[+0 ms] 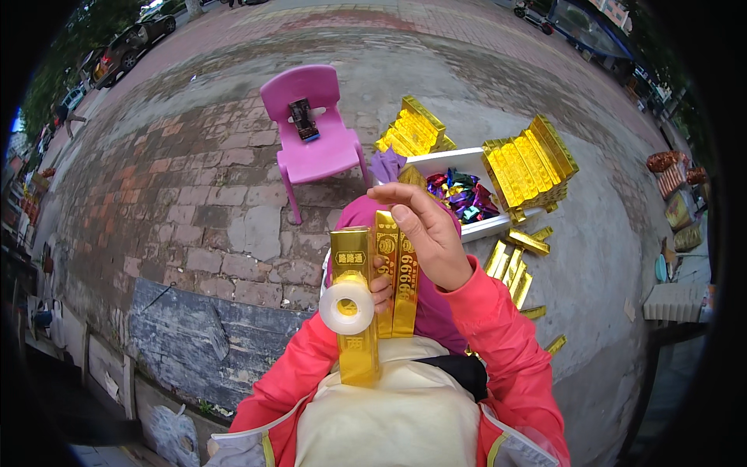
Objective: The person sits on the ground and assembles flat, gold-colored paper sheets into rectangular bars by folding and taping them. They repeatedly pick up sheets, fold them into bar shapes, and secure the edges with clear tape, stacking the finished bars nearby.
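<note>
A long gold box (354, 253), shaped like a bar, stands upright before my body. My left hand (380, 286) is closed round it from behind, its fingertips showing at the right side. A white roll of tape (347, 307) lies against the front of this box; what keeps it there is hidden. Two more gold boxes with red print (395, 284) rest side by side on my purple-clad lap. Above their upper ends is my right hand (428, 229), its fingers stretched leftward and the thumb somewhat apart. I see nothing in it.
A pink plastic chair (320, 140) holding a small dark package (303, 119) stands ahead on the brick paving. A white foam box (484, 228) contains shiny coloured wrapped pieces. Gold boxes are stacked (529, 167) at its right, with several loose ones (510, 272) on the ground nearby.
</note>
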Available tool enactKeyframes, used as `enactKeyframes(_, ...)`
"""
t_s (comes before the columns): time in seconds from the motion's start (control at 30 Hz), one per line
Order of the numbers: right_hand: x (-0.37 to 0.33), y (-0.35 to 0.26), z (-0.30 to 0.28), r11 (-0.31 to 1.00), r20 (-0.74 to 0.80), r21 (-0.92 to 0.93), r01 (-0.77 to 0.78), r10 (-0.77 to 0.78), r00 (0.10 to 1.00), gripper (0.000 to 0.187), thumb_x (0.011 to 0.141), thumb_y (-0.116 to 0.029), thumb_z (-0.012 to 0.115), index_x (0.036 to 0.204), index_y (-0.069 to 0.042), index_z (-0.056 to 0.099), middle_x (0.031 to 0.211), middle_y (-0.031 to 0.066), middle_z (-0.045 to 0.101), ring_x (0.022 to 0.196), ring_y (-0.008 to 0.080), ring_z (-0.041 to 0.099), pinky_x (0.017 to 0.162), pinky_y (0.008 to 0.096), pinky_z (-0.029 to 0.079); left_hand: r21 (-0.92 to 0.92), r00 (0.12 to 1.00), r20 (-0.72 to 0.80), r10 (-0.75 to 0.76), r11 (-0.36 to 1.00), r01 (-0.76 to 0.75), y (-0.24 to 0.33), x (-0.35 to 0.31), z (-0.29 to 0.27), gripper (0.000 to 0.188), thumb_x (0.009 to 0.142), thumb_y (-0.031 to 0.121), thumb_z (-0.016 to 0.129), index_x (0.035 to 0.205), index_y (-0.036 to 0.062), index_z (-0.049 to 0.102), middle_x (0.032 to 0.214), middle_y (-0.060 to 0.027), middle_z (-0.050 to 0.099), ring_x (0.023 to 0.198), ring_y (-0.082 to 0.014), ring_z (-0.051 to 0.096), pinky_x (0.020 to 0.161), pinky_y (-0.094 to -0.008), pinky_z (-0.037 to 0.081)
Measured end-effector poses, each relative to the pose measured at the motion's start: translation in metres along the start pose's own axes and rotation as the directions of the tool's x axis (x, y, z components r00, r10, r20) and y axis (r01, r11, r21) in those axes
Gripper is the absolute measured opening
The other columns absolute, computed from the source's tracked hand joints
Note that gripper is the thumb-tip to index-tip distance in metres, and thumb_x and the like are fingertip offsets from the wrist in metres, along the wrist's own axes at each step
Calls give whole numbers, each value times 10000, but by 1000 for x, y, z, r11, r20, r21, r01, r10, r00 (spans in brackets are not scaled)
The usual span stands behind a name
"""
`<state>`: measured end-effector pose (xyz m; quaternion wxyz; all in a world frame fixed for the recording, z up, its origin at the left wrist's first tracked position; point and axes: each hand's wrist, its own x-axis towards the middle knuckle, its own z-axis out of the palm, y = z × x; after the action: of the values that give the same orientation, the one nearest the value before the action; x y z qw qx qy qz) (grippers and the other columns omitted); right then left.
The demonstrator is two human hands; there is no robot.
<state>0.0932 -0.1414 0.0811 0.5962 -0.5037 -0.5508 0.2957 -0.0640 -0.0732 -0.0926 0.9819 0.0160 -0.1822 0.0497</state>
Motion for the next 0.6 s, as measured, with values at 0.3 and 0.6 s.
enactKeyframes(0.3,-69,6,18,947,-122,-313,77,-120,985,307,995,-128,516,1269,10,534,1209,143,576,1081,219,585,960,360,472,-45,999,45,15,999,-13,4,5,17,458,997,401,540,1356,118,509,933,-70,555,859,-231,569,790,-385,484)
enactKeyframes(0.6,10,15,14,961,257,-239,-137,198,946,629,971,-518,585,1317,8,577,1274,234,588,1158,317,598,963,372,473,126,997,-69,-22,992,30,5,6,25,423,952,454,617,1201,115,576,877,-31,549,830,-213,574,759,-367,482)
